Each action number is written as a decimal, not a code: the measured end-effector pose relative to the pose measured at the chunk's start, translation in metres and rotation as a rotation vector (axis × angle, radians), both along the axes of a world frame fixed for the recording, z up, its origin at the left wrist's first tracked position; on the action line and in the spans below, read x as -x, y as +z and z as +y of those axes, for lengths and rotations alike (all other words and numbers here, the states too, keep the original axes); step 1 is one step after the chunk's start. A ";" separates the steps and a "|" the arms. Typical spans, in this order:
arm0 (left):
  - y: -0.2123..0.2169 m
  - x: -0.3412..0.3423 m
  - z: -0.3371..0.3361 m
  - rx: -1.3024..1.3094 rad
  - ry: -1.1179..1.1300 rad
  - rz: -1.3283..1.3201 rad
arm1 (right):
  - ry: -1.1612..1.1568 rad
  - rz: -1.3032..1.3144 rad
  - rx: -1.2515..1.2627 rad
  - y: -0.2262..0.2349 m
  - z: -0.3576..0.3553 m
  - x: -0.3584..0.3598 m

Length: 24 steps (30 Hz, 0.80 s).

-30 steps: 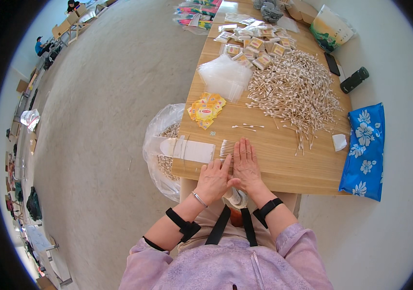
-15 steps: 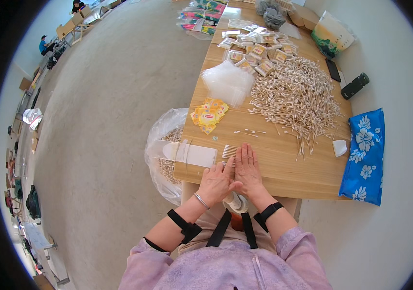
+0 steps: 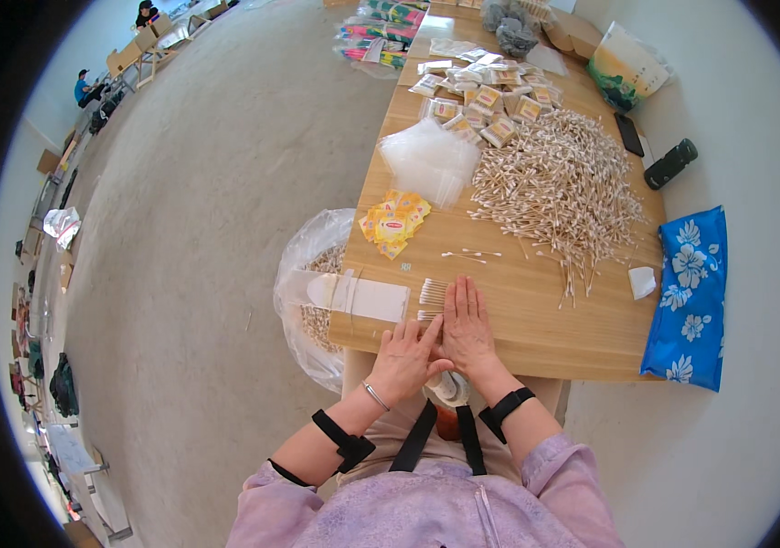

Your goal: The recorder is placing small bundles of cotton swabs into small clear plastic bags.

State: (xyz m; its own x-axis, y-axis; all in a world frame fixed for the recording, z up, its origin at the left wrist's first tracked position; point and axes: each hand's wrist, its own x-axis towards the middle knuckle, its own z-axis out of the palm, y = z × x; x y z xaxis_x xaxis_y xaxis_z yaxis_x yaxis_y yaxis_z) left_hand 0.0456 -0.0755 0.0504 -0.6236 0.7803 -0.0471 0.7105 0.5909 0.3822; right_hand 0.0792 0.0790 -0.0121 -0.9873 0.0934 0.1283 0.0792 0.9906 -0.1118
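Observation:
A small row of cotton swabs [image 3: 432,292] lies side by side near the table's front edge. Flat on the wood, my right hand [image 3: 469,333] has its fingers stretched out beside the swabs' right ends. My left hand [image 3: 406,358] is at the near side of the row, fingers apart, with its index fingertip by the nearest swabs. Part of the row is hidden by my hands. Left of the swabs is a white card [image 3: 379,300] with a clear plastic strip reaching past the table edge. A few loose swabs [image 3: 472,253] lie farther back.
A big heap of cotton swabs [image 3: 562,178] covers the right of the table [image 3: 536,338]. Clear bags [image 3: 431,160], yellow labels [image 3: 396,219] and filled packets [image 3: 490,96] lie farther back. A blue flowered pouch [image 3: 689,297] is at the right edge; a plastic-lined bin [image 3: 294,247] stands left.
My left hand has drawn back slightly toward me, uncovering more of the swab row. My right hand has stayed nearly in place.

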 end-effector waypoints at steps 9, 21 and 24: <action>-0.002 0.001 -0.001 -0.008 0.010 0.000 | 0.012 -0.019 0.116 0.013 -0.001 0.000; -0.004 0.004 0.003 -0.009 0.044 0.012 | 0.001 -0.050 0.023 0.010 -0.002 0.000; -0.004 0.004 0.003 -0.011 0.040 -0.011 | 0.004 -0.049 0.058 0.011 -0.001 -0.001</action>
State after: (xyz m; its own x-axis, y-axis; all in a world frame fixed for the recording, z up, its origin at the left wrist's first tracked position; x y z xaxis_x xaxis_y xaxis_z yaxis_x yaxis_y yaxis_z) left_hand 0.0413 -0.0720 0.0466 -0.6539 0.7552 -0.0456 0.6819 0.6144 0.3969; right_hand 0.0800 0.0778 -0.0014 -0.9926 0.0957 0.0745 0.0824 0.9829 -0.1649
